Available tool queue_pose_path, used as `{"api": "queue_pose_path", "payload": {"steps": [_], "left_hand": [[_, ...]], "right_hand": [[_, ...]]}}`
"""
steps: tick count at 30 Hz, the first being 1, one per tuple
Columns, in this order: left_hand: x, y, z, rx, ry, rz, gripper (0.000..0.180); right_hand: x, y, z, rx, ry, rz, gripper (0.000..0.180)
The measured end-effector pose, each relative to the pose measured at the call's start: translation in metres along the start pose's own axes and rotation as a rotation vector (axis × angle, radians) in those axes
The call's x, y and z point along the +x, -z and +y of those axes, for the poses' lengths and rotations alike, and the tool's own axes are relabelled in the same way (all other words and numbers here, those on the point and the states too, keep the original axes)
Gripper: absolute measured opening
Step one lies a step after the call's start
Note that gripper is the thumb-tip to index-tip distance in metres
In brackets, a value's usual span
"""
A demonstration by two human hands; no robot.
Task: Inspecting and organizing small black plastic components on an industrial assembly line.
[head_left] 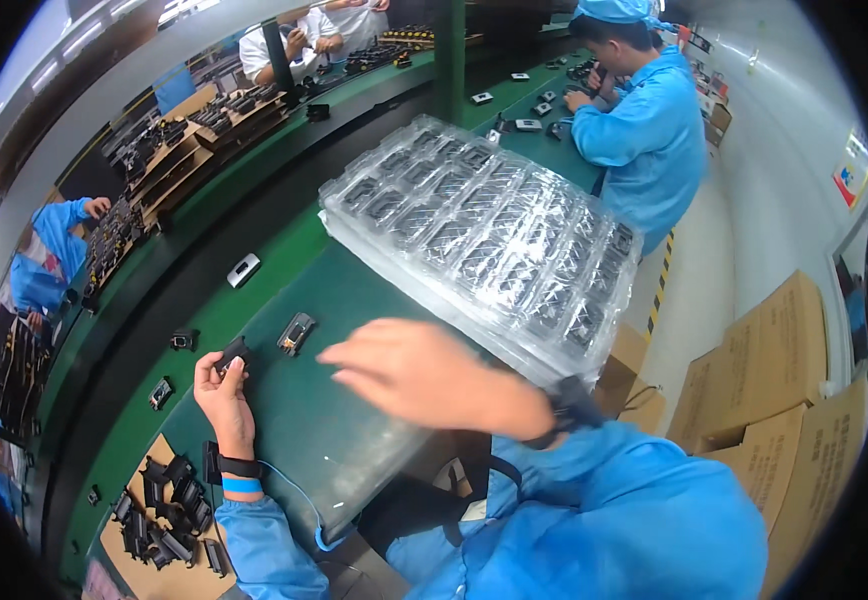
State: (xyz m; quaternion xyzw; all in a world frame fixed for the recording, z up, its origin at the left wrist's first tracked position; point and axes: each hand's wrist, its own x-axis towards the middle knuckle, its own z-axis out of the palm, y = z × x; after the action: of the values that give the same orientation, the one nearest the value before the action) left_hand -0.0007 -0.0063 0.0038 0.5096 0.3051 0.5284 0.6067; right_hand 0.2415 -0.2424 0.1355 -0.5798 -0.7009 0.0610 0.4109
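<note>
At the lower left of the frame, wearing a blue band and a black strap on the left wrist, beside a thin blue cord curving down along the table edge. Left of that wrist, a brown board under a jumbled heap of black parts. Higher, left of centre, holding a small black part in the left hand, with thumb and fingers closed on it. In the middle of the frame, stretching the right hand leftward, slightly blurred, with fingers extended and only narrowly parted, above a green tabletop. Just left of those fingertips, lying on the tabletop and apart from both hands, a black-and-silver device with a touch of orange.

At lower right, brown cardboard boxes. Above centre, slanting rightward, a stack of clear plastic trays, glossy with glare. Left of the tabletop, on a green belt, a white-faced device and two darker units. Farther off, at upper right, a co-worker in blue cap and jacket; at upper left, boards of dark parts; beyond, near the top edge, a person in white.
</note>
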Motion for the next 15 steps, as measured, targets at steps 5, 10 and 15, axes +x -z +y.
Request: {"api": "queue_pose_path", "payload": {"steps": [5, 10, 15], "left_hand": [[-0.004, 0.014, 0.001, 0.055, -0.008, 0.020, 0.026], [0.002, 0.006, -0.002, 0.040, -0.016, -0.010, 0.027], [-0.003, 0.002, -0.002, 0.004, -0.013, 0.009, 0.027]], "right_hand": [[-0.058, 0.127, 0.048, -0.606, -0.523, 0.129, 0.019], [-0.146, 0.212, 0.139, -0.939, -0.699, 0.075, 0.019], [-0.162, 0.205, 0.143, -0.871, -0.647, 0.153, 0.024]]}}
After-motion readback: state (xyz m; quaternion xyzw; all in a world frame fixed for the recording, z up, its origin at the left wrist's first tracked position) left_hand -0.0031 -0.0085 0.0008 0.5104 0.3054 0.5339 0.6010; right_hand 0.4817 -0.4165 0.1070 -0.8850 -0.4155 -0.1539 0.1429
